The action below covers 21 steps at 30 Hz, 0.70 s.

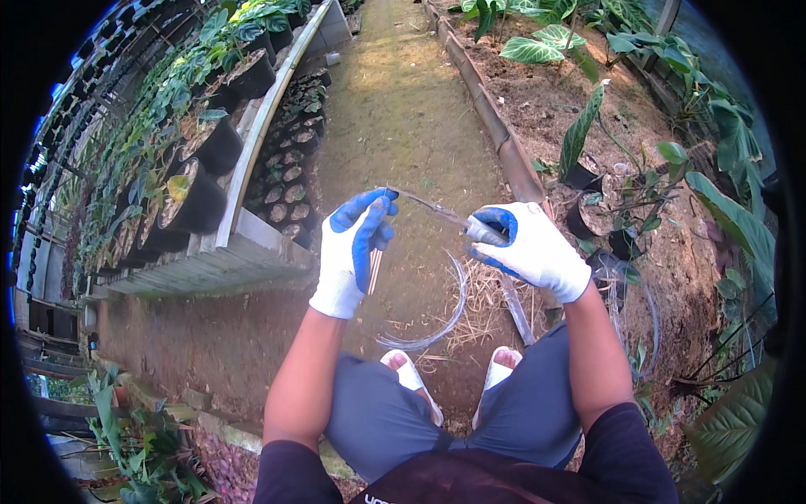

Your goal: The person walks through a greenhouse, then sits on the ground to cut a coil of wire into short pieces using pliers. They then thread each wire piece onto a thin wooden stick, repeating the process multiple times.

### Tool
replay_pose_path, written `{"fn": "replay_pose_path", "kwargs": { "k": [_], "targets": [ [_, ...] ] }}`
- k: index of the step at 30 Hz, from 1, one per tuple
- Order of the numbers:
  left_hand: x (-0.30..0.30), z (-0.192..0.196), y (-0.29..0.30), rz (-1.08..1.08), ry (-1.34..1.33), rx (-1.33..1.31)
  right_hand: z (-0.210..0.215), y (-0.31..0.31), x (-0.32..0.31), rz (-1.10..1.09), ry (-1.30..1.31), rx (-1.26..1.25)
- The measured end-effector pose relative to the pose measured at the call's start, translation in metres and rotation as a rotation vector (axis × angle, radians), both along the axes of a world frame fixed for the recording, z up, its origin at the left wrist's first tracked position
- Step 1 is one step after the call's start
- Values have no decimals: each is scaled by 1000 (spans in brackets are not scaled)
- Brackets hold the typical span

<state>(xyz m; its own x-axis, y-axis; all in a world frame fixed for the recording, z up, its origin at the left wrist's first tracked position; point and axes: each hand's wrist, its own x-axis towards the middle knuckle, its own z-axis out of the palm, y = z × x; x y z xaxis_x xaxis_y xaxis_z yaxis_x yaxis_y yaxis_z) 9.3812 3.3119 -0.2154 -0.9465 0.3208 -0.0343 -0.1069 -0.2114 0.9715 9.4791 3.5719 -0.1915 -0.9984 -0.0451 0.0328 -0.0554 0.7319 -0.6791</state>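
My left hand (359, 244), in a white glove with blue palm and fingers, is closed around several thin wooden sticks (374, 270) that hang below it. At its fingertips, thumb and fingers pinch together near a small dark tip. Opposite, my right hand (525, 248), gloved the same way, is closed on the pale grey, handle-like end of a knife-like tool (437, 207). The narrow, brownish strip of this tool reaches across to the left fingertips. Its exact kind is hard to make out. Both hands are raised above the path, in front of my knees.
A loop of clear tubing (457, 315) and straw-like scraps (487, 307) lie on the ground near my feet. A flat grey strip (516, 311) lies beside them. Potted plants on a block-edged bench (260, 239) stand left; a planted bed with a low border (504, 139) runs right.
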Motion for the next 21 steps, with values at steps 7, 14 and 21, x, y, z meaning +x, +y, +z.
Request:
{"fn": "replay_pose_path", "kwargs": {
  "k": [7, 14, 21],
  "targets": [
    [-2, -2, -1, 12, 7, -37, 2, -2, 1, 0, 32, 89],
    [-3, -2, -1, 17, 25, -41, 3, -3, 2, 3, 29, 91],
    [-3, -1, -1, 33, 33, -62, 5, -6, 1, 15, 37, 53]
  ]
}}
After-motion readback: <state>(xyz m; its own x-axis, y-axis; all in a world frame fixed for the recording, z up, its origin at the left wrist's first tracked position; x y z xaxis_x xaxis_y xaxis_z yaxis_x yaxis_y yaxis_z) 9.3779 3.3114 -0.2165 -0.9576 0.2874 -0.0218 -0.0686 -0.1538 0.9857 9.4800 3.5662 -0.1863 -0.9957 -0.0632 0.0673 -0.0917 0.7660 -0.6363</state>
